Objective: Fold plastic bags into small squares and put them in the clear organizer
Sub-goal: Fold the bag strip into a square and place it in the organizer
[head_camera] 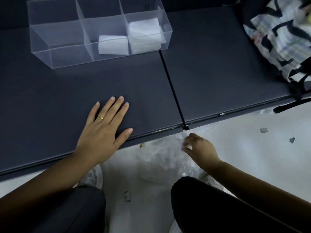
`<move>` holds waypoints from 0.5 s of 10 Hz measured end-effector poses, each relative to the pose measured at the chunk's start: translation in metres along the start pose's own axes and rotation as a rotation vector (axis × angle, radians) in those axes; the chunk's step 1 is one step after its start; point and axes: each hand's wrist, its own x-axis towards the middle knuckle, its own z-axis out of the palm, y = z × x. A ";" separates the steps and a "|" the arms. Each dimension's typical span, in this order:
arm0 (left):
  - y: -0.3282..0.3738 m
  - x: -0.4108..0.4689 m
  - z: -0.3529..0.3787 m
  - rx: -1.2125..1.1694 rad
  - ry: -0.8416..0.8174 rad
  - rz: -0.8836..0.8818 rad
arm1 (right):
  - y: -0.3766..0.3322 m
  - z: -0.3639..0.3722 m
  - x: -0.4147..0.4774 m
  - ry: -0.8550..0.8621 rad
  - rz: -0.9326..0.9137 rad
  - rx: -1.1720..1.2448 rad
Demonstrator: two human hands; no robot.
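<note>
A patterned bag (277, 39) sits far right. The clear organizer (55, 56) runs left-right, with folded squares (112, 44) in 2 compartments. The left hand (101, 130) lies flat, fingers straight. The right hand (200, 147) is at the crumpled plastic bags (159, 153); I cannot tell its grip.

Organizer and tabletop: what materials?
Organizer: rigid clear plastic, probably acrylic; see-through walls, crisp straight edges, slight gloss. Tabletop: dark grey, matte, no glare; the thin front lip and the seam between panels suggest painted metal or laminate, cannot tell which.

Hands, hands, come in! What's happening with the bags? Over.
Left hand flat on table. Right hand down at loose plastic bags on floor, grip unclear. Clear organizer: folded bags in middle and right compartments. Nothing blocking.
</note>
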 end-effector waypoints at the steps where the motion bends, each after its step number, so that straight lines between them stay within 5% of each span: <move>1: 0.000 0.000 0.001 -0.012 0.004 0.002 | -0.002 -0.023 -0.009 0.130 -0.044 0.120; 4: 0.003 0.001 -0.006 -0.125 0.002 -0.014 | -0.032 -0.135 -0.033 0.174 -0.111 0.787; 5: 0.010 0.003 -0.025 -0.565 -0.023 -0.054 | -0.033 -0.153 -0.026 0.113 -0.151 1.054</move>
